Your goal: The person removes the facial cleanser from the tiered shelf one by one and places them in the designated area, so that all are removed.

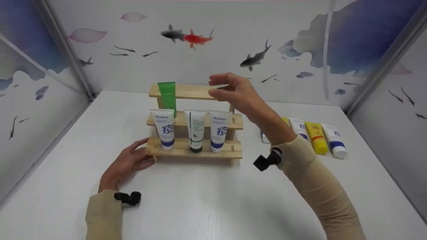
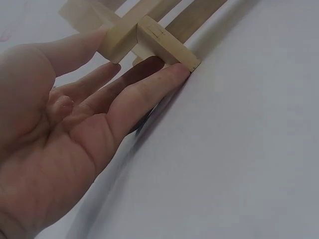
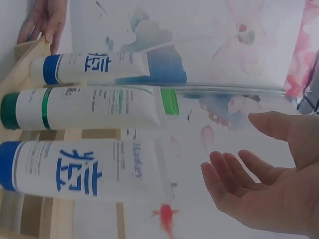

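We see the right hand with thumb and fingers apart, holding nothing, by the right part of the top shelf; the left hand, fingers nearly straight, touches the left end of the bottom shelf. On that bottom shelf of the wooden rack, we see two white tubes with blue caps flanking a white tube with a dark green cap, all caps down. Behind them, a green tube stands on the middle shelf. Well right of the rack, more tubes lie on the white table, including a yellow tube; the right arm partly hides the row.
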`<state>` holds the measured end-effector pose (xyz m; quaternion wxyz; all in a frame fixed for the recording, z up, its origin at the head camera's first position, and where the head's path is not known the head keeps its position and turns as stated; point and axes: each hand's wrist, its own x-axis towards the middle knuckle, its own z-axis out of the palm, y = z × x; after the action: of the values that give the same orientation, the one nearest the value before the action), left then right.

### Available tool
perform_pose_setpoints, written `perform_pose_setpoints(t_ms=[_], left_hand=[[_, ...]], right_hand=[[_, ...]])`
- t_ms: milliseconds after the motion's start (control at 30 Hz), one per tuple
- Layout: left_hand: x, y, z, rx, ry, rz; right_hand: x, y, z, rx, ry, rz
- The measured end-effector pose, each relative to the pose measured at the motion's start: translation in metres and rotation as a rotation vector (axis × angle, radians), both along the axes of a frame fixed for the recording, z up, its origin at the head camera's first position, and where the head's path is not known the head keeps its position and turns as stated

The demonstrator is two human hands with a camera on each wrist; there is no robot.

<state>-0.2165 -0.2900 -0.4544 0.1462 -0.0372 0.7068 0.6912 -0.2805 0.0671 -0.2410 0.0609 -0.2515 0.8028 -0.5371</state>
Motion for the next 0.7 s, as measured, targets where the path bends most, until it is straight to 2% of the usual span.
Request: perform_pose_setpoints(t_ms=[200, 400, 700], left_hand=[[0.001, 0.001, -0.002, 0.004, -0.027, 0.003], [-0.001, 0.0, -0.002, 0.007, -0.019, -0.005], [0.0, -0.001, -0.002, -0.017, 0.007, 0.002]], right_hand=[[0.004, -0.033, -0.004, -0.005, -0.055, 0.0], [0.007, -0.062, -0.006, 0.009, -0.037, -0.046], [-0.002, -0.092, -0.008, 0.05, -0.02, -0.074]])
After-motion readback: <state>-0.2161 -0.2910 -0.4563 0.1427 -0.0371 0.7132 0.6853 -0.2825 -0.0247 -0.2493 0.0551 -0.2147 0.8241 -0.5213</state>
